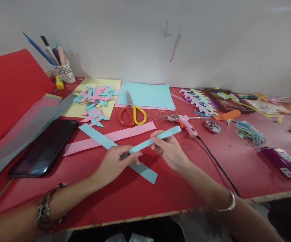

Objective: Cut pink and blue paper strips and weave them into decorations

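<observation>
Left hand (pixel 116 160): I had it pinched closed on one end of a narrow, flat pale-blue paper strip (pixel 142 145).
Right hand (pixel 170 151): closed too, nipping that strip partway along, its far end free.
Strip's place: above the glossy red tabletop (pixel 180 198), near a longer pale-blue paper strip (pixel 97 137) that crossed a long pink paper strip (pixel 132 132).
Handling: I judged light pinches and even tension best, to avoid creases.
Hidden: my left hand covered the longer blue strip's middle; whether they touched, I couldn't quite tell.
</observation>
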The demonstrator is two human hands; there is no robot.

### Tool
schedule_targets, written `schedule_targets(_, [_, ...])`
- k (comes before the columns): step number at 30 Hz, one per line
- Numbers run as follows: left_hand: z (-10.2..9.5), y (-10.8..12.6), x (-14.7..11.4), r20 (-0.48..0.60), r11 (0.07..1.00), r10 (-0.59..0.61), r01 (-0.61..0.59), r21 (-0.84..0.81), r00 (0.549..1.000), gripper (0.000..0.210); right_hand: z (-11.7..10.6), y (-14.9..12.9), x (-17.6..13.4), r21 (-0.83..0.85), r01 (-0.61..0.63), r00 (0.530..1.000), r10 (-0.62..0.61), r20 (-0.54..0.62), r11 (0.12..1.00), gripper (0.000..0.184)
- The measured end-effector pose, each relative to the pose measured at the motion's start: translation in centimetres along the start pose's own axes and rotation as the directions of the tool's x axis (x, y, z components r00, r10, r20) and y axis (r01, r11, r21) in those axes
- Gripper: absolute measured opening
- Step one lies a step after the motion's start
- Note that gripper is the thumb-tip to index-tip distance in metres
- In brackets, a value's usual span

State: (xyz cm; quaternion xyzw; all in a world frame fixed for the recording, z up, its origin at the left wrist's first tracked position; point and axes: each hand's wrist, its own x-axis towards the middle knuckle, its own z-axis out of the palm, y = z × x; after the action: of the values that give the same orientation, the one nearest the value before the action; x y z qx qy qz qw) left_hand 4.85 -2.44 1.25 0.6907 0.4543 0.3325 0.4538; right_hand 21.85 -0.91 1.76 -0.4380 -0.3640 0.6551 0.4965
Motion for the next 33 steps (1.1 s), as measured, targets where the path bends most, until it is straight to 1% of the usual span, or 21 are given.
schedule_targets(1, [-0.2,-0.1,0.1,-0.035,1.000,0.008,-0.008,0.005,0.999,0.028,-0.2,-0.2,0.1,-0.004,0.024,0.999,-0.024,-0.025,1.000,0.019])
schedule_targets(3, [-0.6,-0.3,0.3,-0.112,1.000,0.008,-0.009,-0.008,0.994,0.023,-0.5,-0.4,0.2,-0.026,0.070,0.996,-0.072,-0.048,0.997,0.019])
schedule_targets(5, [-0.7,-0.5,0.4,-0.167,0.999,-0.011,0.005,-0.036,0.986,0.018,-0.8,-0.3,0.4,-0.062,0.110,0.993,-0.112,-0.030,0.992,0.018])
schedule_targets(7, [-0.7,-0.7,0.4,-0.195,0.999,-0.020,0.013,-0.039,0.981,0.018,-0.9,0.0,0.4,-0.103,0.139,0.990,-0.138,0.023,0.985,0.017])
schedule_targets(11, [-0.5,-0.6,0.3,-0.190,1.000,-0.002,0.005,0.015,0.982,0.017,-0.8,0.5,0.1,-0.184,0.199,0.974,-0.174,0.142,0.963,0.014])
schedule_targets(14, [-0.6,-0.2,0.4,-0.173,1.000,-0.018,0.021,0.015,0.985,0.019,-0.7,0.6,-0.1,-0.238,0.226,0.965,-0.183,0.188,0.945,0.013])
schedule_targets(17, [-0.7,-0.1,0.5,-0.177,0.998,-0.040,0.047,0.034,0.983,0.021,-1.0,0.3,0.1,-0.322,0.254,0.961,-0.199,0.193,0.912,0.011])
schedule_targets(19, [-0.8,-0.2,0.6,-0.169,0.997,-0.043,0.053,0.056,0.985,0.020,-1.5,-0.2,0.5,-0.388,0.328,0.945,-0.297,0.139,0.861,0.010])
schedule_targets(20, [-0.8,-0.3,0.6,-0.159,0.996,-0.042,0.053,0.065,0.986,0.020,-1.9,-0.4,0.7,-0.417,0.381,0.921,-0.380,0.090,0.825,0.011])
schedule_targets(21, [-0.9,-0.4,0.6,-0.146,0.996,-0.043,0.054,0.074,0.988,0.020,-2.2,-0.8,0.9,-0.450,0.438,0.880,-0.474,0.036,0.778,0.012])
schedule_targets(22, [-0.9,-0.5,0.6,-0.132,0.995,-0.044,0.055,0.081,0.990,0.019,-2.5,-1.1,1.0,-0.495,0.492,0.822,-0.569,-0.007,0.716,0.014])
schedule_targets(23, [-0.9,-0.6,0.6,-0.121,0.995,-0.047,0.057,0.084,0.992,0.019,-2.7,-1.4,1.0,-0.561,0.536,0.755,-0.656,-0.016,0.631,0.016])
schedule_targets(24, [-0.9,-0.6,0.5,-0.113,0.995,-0.051,0.061,0.083,0.992,0.019,-2.7,-1.5,0.8,-0.640,0.567,0.688,-0.725,0.020,0.519,0.017])
schedule_targets(25, [-0.8,-0.7,0.5,-0.109,0.995,-0.056,0.065,0.079,0.992,0.018,-2.6,-1.6,0.6,-0.715,0.584,0.636,-0.764,0.110,0.383,0.019])
schedule_targets(26, [-0.8,-0.7,0.5,-0.105,0.995,-0.059,0.067,0.071,0.993,0.018,-2.3,-1.6,0.3,-0.771,0.592,0.610,-0.755,0.241,0.233,0.022])
schedule_targets(27, [-0.7,-0.8,0.5,-0.101,0.996,-0.058,0.064,0.062,0.993,0.018,-2.0,-1.4,-0.1,-0.792,0.603,0.605,-0.703,0.375,0.097,0.025])
schedule_targets(28, [-0.7,-0.8,0.4,-0.094,0.997,-0.051,0.056,0.054,0.994,0.017,-1.6,-1.2,-0.4,-0.787,0.617,0.624,-0.605,0.494,-0.005,0.027])
schedule_targets(29, [-0.6,-0.8,0.4,-0.084,0.998,-0.041,0.045,0.047,0.996,0.017,-1.3,-0.8,-0.7,-0.774,0.630,0.651,-0.501,0.571,-0.062,0.028])
schedule_targets(30, [-0.6,-0.8,0.4,-0.073,0.999,-0.027,0.030,0.042,0.997,0.017,-1.0,-0.5,-0.9,-0.766,0.637,0.677,-0.412,0.610,-0.087,0.026])
schedule_targets(31, [-0.5,-0.7,0.4,-0.063,0.999,-0.013,0.015,0.040,0.998,0.016,-0.8,-0.3,-1.0,-0.766,0.637,0.704,-0.336,0.625,-0.090,0.021])
schedule_targets(33, [-0.5,-0.7,0.4,-0.053,0.999,0.005,-0.003,0.040,0.999,0.015,-0.8,0.0,-1.0,-0.783,0.619,0.749,-0.256,0.611,-0.060,0.015])
